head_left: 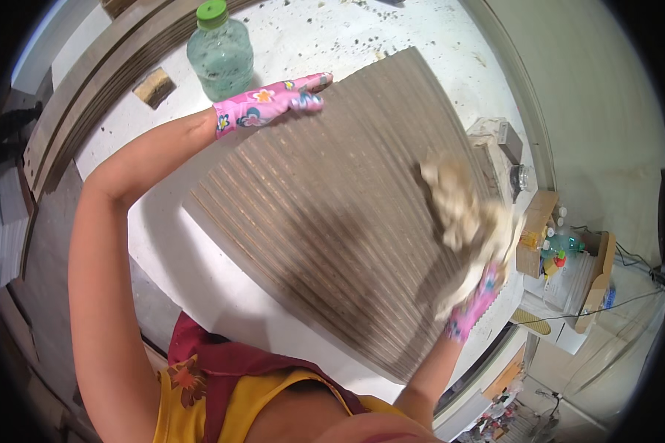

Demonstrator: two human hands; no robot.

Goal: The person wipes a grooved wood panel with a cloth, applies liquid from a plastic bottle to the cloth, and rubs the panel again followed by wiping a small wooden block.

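Note:
A large ribbed brown panel (332,214) lies on a white worktable (199,273). My left hand (273,103), in a pink flowered glove, lies flat with its fingers on the panel's far left edge. My right hand (476,303), in a matching glove, grips a crumpled beige cloth (465,221) and presses it onto the panel's right side. The cloth hides most of the right hand's fingers.
A clear plastic bottle with a green cap (220,50) stands on the table beyond my left hand. A small wooden block (154,87) lies to its left. Long wooden strips (89,96) run along the table's left side. Boxes and small bottles (561,258) crowd the right.

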